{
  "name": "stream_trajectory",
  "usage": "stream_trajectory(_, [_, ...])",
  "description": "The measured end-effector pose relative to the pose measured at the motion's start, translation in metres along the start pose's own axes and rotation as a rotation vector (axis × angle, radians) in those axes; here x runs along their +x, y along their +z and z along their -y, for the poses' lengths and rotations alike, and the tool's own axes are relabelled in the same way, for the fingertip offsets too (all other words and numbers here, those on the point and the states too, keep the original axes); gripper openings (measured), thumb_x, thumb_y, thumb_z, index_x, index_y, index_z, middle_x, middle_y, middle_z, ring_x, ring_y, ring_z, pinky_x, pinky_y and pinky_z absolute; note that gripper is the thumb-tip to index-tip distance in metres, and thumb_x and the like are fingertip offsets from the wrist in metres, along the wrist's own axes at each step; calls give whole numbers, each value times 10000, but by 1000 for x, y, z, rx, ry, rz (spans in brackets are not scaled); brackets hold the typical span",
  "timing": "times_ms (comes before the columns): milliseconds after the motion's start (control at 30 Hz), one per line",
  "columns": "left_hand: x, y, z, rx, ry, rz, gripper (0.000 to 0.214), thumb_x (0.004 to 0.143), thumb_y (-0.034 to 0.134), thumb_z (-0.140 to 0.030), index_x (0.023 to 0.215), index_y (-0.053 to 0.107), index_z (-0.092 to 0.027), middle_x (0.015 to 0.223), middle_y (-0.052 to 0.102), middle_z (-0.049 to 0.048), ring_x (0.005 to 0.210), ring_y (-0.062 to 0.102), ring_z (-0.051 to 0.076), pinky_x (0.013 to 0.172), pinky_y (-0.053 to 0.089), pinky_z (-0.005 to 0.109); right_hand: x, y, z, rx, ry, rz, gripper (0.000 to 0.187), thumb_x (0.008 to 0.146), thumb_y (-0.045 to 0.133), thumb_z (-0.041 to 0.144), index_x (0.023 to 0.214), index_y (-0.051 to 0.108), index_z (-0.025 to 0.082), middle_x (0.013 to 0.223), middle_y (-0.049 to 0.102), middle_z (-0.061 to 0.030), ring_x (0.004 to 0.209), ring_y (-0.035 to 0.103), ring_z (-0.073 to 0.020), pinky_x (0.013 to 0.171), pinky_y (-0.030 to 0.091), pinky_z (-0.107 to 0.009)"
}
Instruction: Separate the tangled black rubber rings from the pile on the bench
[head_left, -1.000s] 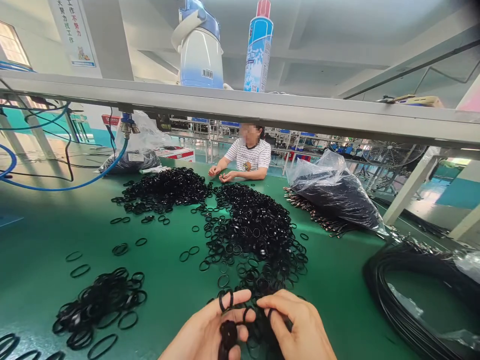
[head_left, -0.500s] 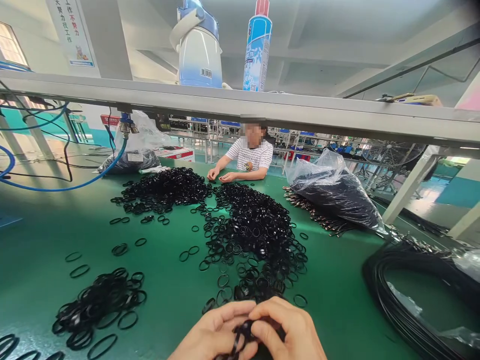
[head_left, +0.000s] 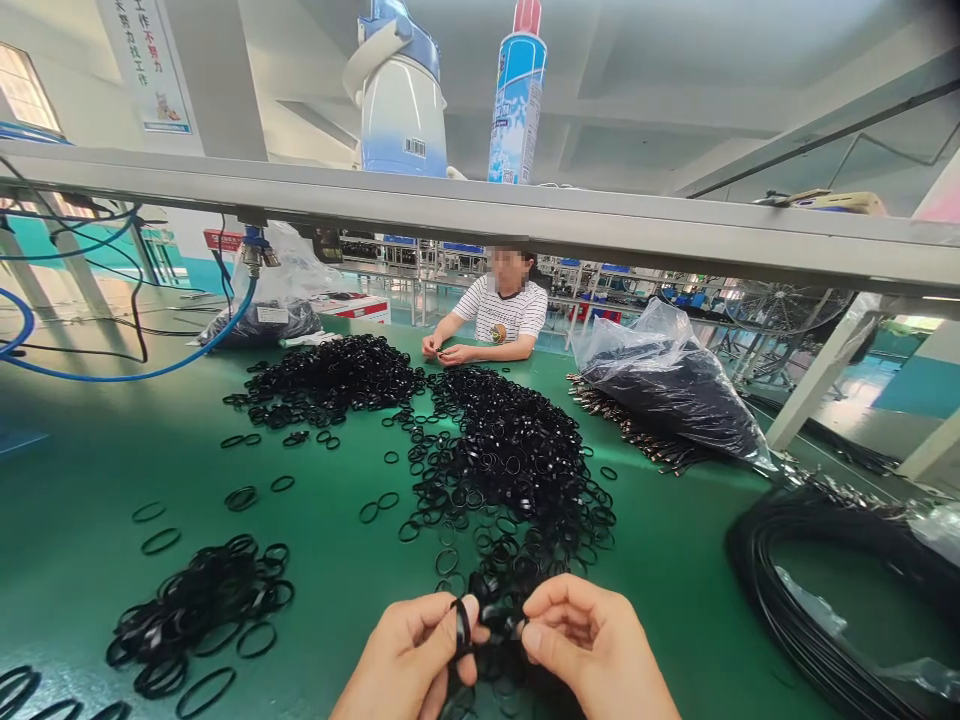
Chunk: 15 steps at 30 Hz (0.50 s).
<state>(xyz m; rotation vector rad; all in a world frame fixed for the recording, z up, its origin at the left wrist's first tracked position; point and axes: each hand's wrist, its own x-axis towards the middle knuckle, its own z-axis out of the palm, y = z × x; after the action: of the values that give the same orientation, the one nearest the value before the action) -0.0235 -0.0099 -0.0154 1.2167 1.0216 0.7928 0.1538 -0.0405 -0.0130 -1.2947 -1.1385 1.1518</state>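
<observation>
At the bottom edge my left hand [head_left: 409, 660] pinches a small stack of black rubber rings [head_left: 460, 628] between thumb and fingers. My right hand [head_left: 592, 650] is just to its right, fingers curled, thumb and forefinger pinching more black rings [head_left: 504, 624]. Both hands hover over the near end of a long heap of black rings [head_left: 510, 460] on the green table [head_left: 82, 470]. A smaller bunch of larger rings [head_left: 199, 605] lies to the left of my hands.
Across the table a person in a striped shirt [head_left: 501, 310] handles rings beside another heap [head_left: 330, 380]. A plastic bag of black parts [head_left: 675, 390] lies right, coiled black cable [head_left: 840, 590] at the near right. A metal shelf [head_left: 480, 215] overhead carries a jug and a spray can.
My hands were pressed together over a clump of rings; now they have drawn slightly apart, each pinching rings, with a stack upright in the left fingers.
</observation>
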Motion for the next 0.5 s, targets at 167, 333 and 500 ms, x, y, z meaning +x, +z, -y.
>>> stream_trajectory(167, [-1,-5,-1,67,120,-49,405,696,652,-557,742,725,-162,613,545,-32,361,328,35,371,201,186,2,-2,-2,-10,-45,-48,153,618,718,283,690,663,160,586,604,1,574,557,-146,567,418,-251])
stream_trajectory(333, [1,-1,4,7,135,-84,456,613,711,-578,797,722,-161,573,506,-37,432,295,56,409,202,188,2,1,2,66,-23,-11,167,641,716,289,705,647,152,596,587,11,576,568,-134,585,432,-242])
stream_trajectory(500, [-6,9,-4,126,46,-21,377,636,715,-514,772,670,-166,514,461,-71,378,282,50,351,198,181,-1,8,0,175,10,101,210,598,746,253,748,646,146,611,614,3,561,565,-121,575,419,-231])
